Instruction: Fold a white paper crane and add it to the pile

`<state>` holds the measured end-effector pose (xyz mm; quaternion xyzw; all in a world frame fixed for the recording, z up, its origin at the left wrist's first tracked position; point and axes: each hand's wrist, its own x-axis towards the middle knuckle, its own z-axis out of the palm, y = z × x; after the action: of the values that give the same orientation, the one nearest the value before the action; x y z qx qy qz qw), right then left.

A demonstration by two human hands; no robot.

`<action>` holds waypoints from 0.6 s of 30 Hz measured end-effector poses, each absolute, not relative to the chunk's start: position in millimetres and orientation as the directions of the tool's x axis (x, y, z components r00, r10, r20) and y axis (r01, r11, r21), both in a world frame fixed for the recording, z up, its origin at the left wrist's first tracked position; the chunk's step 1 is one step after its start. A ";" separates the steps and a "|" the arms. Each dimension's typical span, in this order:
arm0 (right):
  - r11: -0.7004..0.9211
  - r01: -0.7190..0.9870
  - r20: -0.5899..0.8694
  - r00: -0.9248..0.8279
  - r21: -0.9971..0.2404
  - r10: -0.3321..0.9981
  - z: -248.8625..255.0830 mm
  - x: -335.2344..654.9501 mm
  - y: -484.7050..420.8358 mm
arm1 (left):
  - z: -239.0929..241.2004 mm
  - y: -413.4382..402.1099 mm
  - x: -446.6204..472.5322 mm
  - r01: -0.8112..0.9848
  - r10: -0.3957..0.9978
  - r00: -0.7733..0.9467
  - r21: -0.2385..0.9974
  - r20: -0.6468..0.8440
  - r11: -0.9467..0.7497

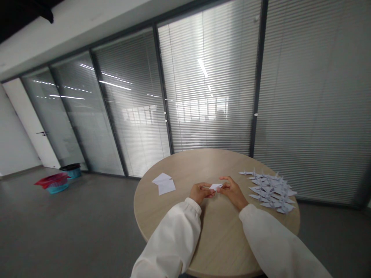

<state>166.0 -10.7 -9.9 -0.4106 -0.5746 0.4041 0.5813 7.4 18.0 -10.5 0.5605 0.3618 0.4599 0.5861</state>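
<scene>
My left hand and my right hand meet over the middle of a round wooden table. Both pinch a small folded piece of white paper held between them, just above the tabletop. Each hand's fingers are closed on an end of the paper. White sleeves cover both of my arms. A few flat white paper sheets lie to the left of my hands.
Several folded paper cranes are spread on the table's right side. Glass walls with blinds stand behind the table. On the grey floor at far left sit a blue basin with red cloth and a dark bin.
</scene>
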 end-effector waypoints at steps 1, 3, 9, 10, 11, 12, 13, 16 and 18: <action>0.331 -0.006 0.331 0.003 -0.944 0.944 -10.1 165.7 -10.6 | -11.0 18.4 7.2 -0.135 0.943 0.317 0.989 0.099 -0.059; 0.324 -0.023 0.324 -0.024 -0.946 0.946 -11.5 165.6 -9.7 | -11.9 19.2 7.0 -0.140 0.942 0.318 0.988 0.110 -0.069; 0.347 -0.006 0.346 -0.069 -0.938 0.936 -16.4 167.4 -5.6 | -12.0 18.3 9.1 -0.129 0.937 0.334 0.989 0.105 -0.065; 0.347 -0.005 0.347 -0.068 -0.938 0.936 -16.4 167.7 -5.4 | -11.7 17.7 9.7 -0.131 0.937 0.334 0.990 0.101 -0.060; 0.346 -0.005 0.346 -0.066 -0.938 0.936 -16.2 167.9 -5.5 | -11.4 17.0 10.1 -0.133 0.938 0.334 0.990 0.097 -0.055; 0.344 -0.004 0.344 -0.062 -0.939 0.937 -15.7 168.2 -5.7 | -11.0 16.3 10.5 -0.134 0.937 0.335 0.990 0.094 -0.051; 0.342 0.000 0.342 -0.053 -0.940 0.938 -15.1 168.3 -6.1 | -10.7 15.8 10.8 -0.134 0.936 0.339 0.990 0.092 -0.048; 0.343 0.012 0.343 -0.031 -0.939 0.939 -13.0 168.7 -7.7 | -10.0 15.0 11.4 -0.145 0.934 0.342 0.988 0.101 -0.054; 0.342 0.010 0.342 -0.024 -0.940 0.940 -11.9 168.9 -8.5 | -10.1 15.4 11.5 -0.156 0.931 0.345 0.986 0.117 -0.066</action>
<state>168.9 -8.5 -11.9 -0.4037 -0.5880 0.4075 0.5702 11.5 15.4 -10.1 0.5675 0.3414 0.4591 0.5921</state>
